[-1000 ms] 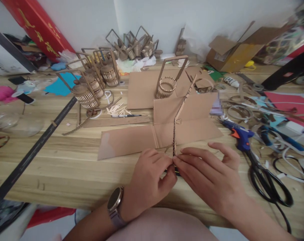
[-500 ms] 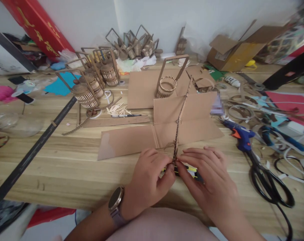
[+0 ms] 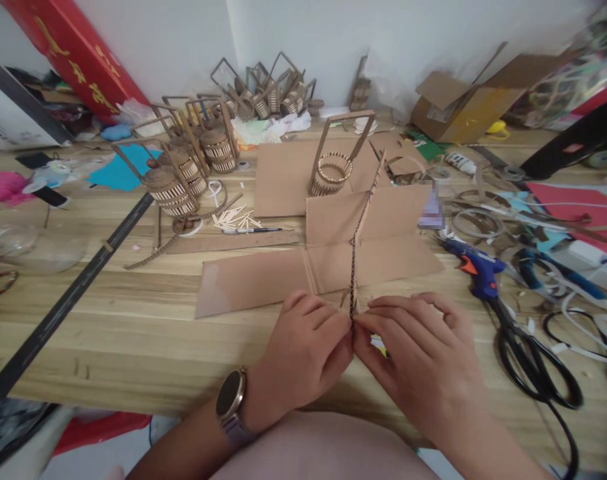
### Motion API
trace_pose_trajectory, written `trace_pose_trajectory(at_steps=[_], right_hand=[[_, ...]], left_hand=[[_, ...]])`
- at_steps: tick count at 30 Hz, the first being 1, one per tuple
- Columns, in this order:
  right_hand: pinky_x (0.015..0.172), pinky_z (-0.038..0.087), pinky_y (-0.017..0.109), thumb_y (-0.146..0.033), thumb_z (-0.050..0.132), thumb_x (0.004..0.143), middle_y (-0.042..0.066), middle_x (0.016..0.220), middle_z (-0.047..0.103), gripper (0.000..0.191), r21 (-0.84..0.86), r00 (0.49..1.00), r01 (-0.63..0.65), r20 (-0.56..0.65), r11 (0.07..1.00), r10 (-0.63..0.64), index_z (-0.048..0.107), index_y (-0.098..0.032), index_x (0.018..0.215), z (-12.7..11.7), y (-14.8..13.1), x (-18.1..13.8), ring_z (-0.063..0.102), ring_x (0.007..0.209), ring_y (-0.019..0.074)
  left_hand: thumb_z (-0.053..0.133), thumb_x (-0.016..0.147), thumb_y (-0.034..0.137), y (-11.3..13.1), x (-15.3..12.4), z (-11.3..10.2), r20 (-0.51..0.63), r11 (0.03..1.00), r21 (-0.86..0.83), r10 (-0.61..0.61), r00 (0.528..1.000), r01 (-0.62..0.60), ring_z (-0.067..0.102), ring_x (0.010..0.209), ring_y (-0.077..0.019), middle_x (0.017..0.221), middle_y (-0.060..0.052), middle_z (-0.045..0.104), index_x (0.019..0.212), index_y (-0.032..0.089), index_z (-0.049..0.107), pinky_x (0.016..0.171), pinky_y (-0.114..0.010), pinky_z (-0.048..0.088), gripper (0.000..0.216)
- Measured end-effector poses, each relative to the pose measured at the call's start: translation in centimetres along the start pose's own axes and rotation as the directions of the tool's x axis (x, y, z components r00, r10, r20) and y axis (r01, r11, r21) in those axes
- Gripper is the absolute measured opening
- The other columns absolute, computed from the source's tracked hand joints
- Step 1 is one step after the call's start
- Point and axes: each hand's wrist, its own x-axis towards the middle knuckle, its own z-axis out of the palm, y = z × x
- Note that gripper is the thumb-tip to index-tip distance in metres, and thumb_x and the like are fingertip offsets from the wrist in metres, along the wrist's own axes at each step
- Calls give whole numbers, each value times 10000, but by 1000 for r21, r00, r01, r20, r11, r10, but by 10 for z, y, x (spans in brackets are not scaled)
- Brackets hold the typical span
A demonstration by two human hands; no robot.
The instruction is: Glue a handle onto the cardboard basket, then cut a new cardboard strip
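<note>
A long narrow strip of corrugated cardboard (image 3: 353, 270) runs from my fingertips away over a folded cardboard sheet (image 3: 393, 257), its fluted edge facing up. My left hand (image 3: 308, 350) pinches the near end, thumb against fingers. From the other side my right hand (image 3: 418, 353) pinches the same end, its fingertips touching the left ones. The very tip of the strip is hidden between them. Beneath my right fingers shows a bit of a yellow and black tool (image 3: 380, 345), mostly covered. Beyond the sheet stands a small round cardboard basket (image 3: 333, 175) with a tall square handle.
To the right lie a blue glue gun (image 3: 483, 270), black scissors (image 3: 538, 363) and tangled strips. Several lidded baskets (image 3: 171, 190) stand at left, near loose matchstick-like sticks (image 3: 236, 217) and a pen (image 3: 251, 231). An open carton (image 3: 463, 100) sits at back right.
Both hands have drawn closer together at the strip's near end, the left shifting slightly right. The yellow and black tool is now more covered by the hands.
</note>
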Motion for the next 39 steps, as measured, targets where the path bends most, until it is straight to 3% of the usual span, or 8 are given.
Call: trace_pose_trajectory(at_steps=[8,15,19,22,30,33,39], right_hand=[[652,440,314,-151,545,862,-31,690,654,150,261,979,-197,98,945,177,563,-242,744,-1,5,3,623,659,152],[523,487,257,-206,542,865,-38,655,680,164,454,893,-445,287,772,346,599,-253,718,3,11,-2,632,567,146],[620,517,280,-241,602,893,-12,784,722,59,396,949,-311,180,864,259,642,-256,853,4,12,-6,682,706,164],[685,507,319,-275,620,919,7,816,721,37,292,982,-179,104,940,155,629,-241,930,4,12,-9,679,767,183],[793,454,352,-117,611,916,41,821,731,96,84,998,63,-3,994,-63,654,-191,958,2,8,-10,668,826,198],[793,431,361,-90,607,902,31,793,720,107,46,999,49,-15,998,-48,630,-192,918,3,3,-9,668,802,198],[727,408,323,-165,530,948,-9,759,657,112,281,990,-129,98,951,105,562,-222,857,2,3,-9,628,732,154]], left_hand=[[418,933,120,-3,-2,-3,-9,998,-46,31,999,-31,555,819,-194,817,-47,680,841,188,563,815,-367,406,185],[400,957,133,-4,-3,0,-13,993,-119,-8,1000,6,553,810,-187,830,-42,671,846,200,542,808,-359,418,191],[387,974,129,-4,-4,0,-17,990,-116,-77,997,75,548,818,-198,831,-49,650,874,199,529,797,-361,425,188],[388,968,117,-4,-5,0,-21,995,-84,-56,998,54,539,806,-200,824,-52,646,868,194,521,787,-365,423,184],[421,944,112,-2,-3,-1,-13,1000,-16,21,1000,-21,541,812,-201,820,-51,671,844,187,536,818,-378,422,170],[427,935,112,-2,-3,-1,-21,1000,-19,20,1000,-21,546,812,-200,810,-47,673,837,186,545,826,-381,422,171],[446,927,106,-5,-5,0,-67,992,-109,57,996,-64,565,860,-196,893,-57,700,873,178,571,855,-377,438,154]])
